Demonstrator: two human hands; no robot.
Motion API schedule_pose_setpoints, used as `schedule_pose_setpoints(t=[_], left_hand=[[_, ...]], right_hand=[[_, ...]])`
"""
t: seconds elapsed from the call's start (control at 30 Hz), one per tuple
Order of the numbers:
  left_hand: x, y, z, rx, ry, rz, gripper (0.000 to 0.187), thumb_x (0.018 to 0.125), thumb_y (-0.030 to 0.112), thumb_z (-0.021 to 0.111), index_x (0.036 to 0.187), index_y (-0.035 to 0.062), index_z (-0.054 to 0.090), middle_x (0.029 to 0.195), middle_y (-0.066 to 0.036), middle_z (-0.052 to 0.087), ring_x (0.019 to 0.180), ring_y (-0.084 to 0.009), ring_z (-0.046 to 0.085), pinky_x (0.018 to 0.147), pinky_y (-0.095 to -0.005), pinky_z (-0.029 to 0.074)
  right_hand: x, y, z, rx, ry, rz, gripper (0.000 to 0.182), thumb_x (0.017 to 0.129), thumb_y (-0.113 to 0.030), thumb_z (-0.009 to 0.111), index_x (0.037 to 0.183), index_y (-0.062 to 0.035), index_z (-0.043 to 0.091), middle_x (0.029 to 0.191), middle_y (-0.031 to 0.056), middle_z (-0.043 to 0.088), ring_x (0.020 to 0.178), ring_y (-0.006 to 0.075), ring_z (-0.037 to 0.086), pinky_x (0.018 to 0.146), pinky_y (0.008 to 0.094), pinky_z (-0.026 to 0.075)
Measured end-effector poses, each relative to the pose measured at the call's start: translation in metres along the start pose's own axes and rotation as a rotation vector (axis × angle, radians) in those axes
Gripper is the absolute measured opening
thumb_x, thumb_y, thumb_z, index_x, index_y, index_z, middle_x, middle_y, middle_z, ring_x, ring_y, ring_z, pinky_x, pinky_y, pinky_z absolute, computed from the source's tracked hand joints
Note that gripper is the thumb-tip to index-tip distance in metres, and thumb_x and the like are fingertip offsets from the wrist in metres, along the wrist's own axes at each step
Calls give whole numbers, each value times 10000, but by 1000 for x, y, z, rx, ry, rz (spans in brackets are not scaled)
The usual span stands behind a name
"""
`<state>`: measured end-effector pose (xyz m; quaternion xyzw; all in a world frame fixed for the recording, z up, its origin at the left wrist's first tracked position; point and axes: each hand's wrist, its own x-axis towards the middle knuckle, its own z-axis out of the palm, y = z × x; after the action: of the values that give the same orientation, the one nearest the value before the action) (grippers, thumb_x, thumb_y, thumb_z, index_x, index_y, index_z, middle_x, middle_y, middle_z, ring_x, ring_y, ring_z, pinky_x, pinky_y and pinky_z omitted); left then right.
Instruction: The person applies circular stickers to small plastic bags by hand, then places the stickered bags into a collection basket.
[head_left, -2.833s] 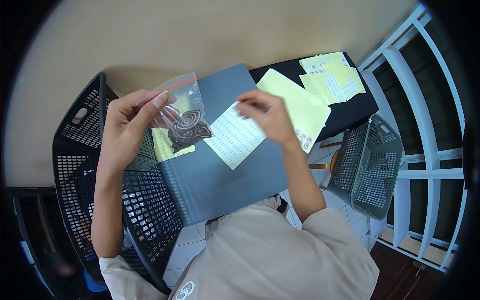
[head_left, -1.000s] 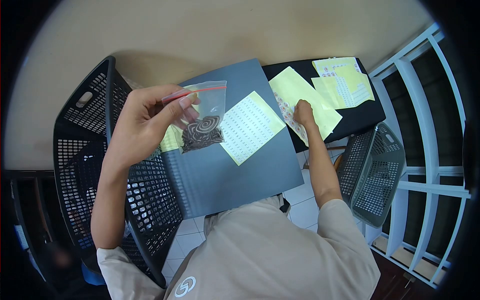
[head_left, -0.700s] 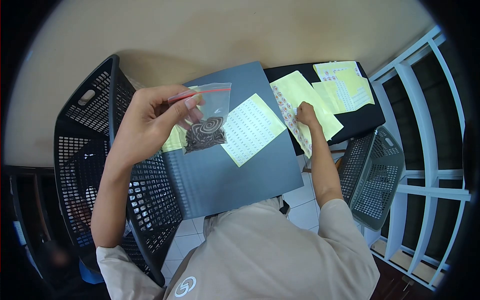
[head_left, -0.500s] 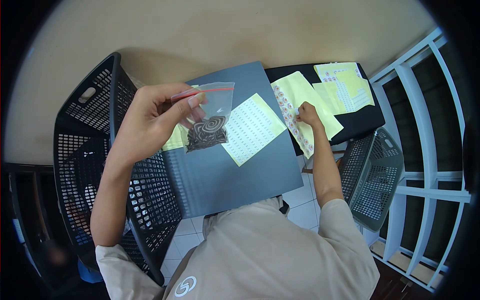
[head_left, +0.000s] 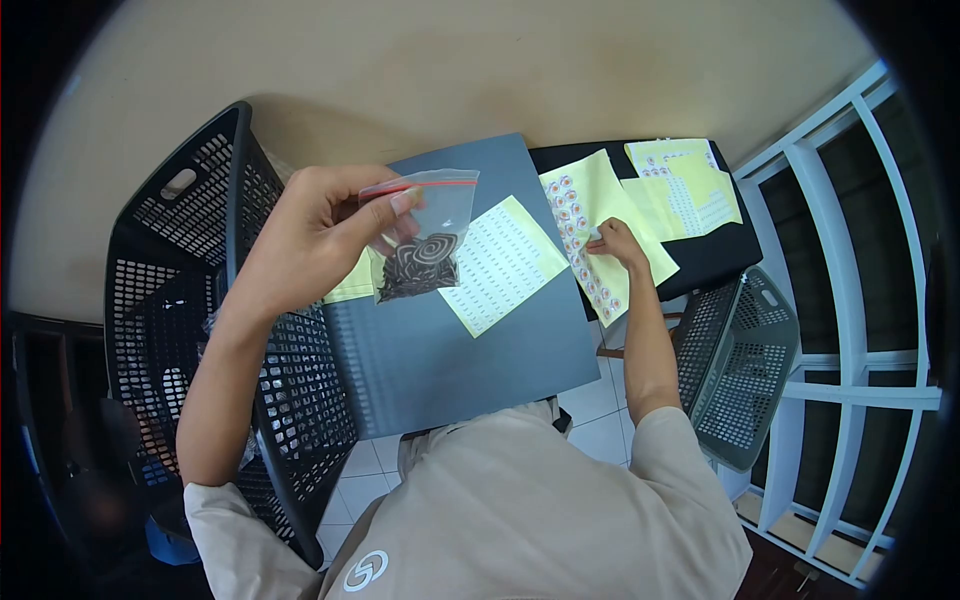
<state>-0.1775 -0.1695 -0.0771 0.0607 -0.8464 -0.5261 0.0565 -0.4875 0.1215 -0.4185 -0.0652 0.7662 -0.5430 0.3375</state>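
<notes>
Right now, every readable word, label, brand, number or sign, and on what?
No word or number is legible.
Shirt emblem: white, S-like curl; no lettering legible.
Middle label sheet: rows of print, too small.
Round-sticker sheet: print too small.
Far-right label sheets: too small.
Clear bag: none visible.

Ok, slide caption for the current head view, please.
Left hand pinching a clear zip bag, right hand at a sheet of round stickers.

Clear zip bag (head_left: 423,262) in left hand (head_left: 312,243)
</notes>
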Motion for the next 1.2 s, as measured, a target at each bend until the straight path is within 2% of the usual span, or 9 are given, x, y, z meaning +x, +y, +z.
schedule_pose_setpoints(t=[0.13, 0.23, 0.33, 0.43, 0.5, 0.63, 0.73, 1.0, 1.2], left_hand=[[0, 0, -1, 25, -23, -14, 243, 952, 129, 539, 1007, -79, 653, 788, -101, 679, 718, -120, 650, 643, -247, 536], [0, 1, -2, 43, -32, -21, 255, 952, 144, 544, 1012, -80, 651, 792, -105, 680, 715, -129, 652, 644, -254, 537], [3, -5, -3, 36, 0, -19, 264, 951, 156, 549, 1020, -79, 649, 795, -109, 680, 726, -138, 654, 650, -266, 541], [5, -5, -3, 66, 77, -46, 280, 957, 174, 544, 1041, -72, 647, 826, -119, 685, 767, -157, 663, 673, -285, 550], [8, -9, -3, -73, 141, -10, 295, 966, 190, 528, 1056, -66, 646, 857, -126, 690, 801, -169, 670, 694, -288, 555], [8, -7, -8, -80, 133, -29, 308, 974, 205, 513, 1070, -58, 642, 864, -129, 692, 816, -164, 672, 709, -281, 554], [8, -8, -9, -69, 129, -42, 303, 971, 207, 520, 1063, -54, 643, 848, -120, 694, 786, -150, 671, 701, -269, 546], [6, -4, -11, -111, 133, -61, 302, 959, 219, 543, 1041, -48, 657, 817, -102, 690, 740, -133, 658, 682, -257, 533], [6, -1, -11, -143, 141, -87, 301, 959, 249, 551, 1010, -23, 669, 829, -94, 678, 767, -132, 642, 699, -276, 528]], right_hand=[[-11, -9, 1, 100, -1, 58, 210, 948, -129, 421, 990, 73, 459, 947, 214, 613, 831, 321, 683, 757, 380, 594], [-18, -12, 8, 147, 60, -39, 189, 945, -134, 424, 937, 50, 466, 969, 222, 621, 885, 324, 673, 766, 402, 589], [-48, -47, 36, 367, 256, -382, 138, 914, -75, 449, 816, 7, 502, 1023, 184, 610, 854, 265, 652, 714, 371, 577], [-94, -110, 72, 451, 363, -510, 129, 890, -38, 464, 774, -6, 509, 1046, 169, 604, 847, 221, 614, 707, 352, 543], [-126, -143, 93, 561, 226, -677, 113, 852, -6, 485, 744, 1, 519, 1022, 150, 611, 828, 178, 591, 736, 333, 539], [-177, -200, 134, 740, -90, -940, 39, 786, 8, 472, 748, 4, 481, 933, 215, 637, 844, 250, 615, 776, 379, 517], [-190, -217, 153, 764, -207, -1020, 42, 786, -15, 492, 750, 5, 483, 857, 199, 631, 846, 277, 619, 770, 399, 511], [-195, -235, 170, 719, -311, -1057, 57, 810, -27, 555, 792, 26, 542, 798, 138, 596, 774, 216, 588, 727, 342, 500], [-209, -252, 167, 488, -306, -1010, 133, 855, 8, 572, 971, 63, 607, 881, 123, 632, 803, 148, 609, 745, 267, 492]])
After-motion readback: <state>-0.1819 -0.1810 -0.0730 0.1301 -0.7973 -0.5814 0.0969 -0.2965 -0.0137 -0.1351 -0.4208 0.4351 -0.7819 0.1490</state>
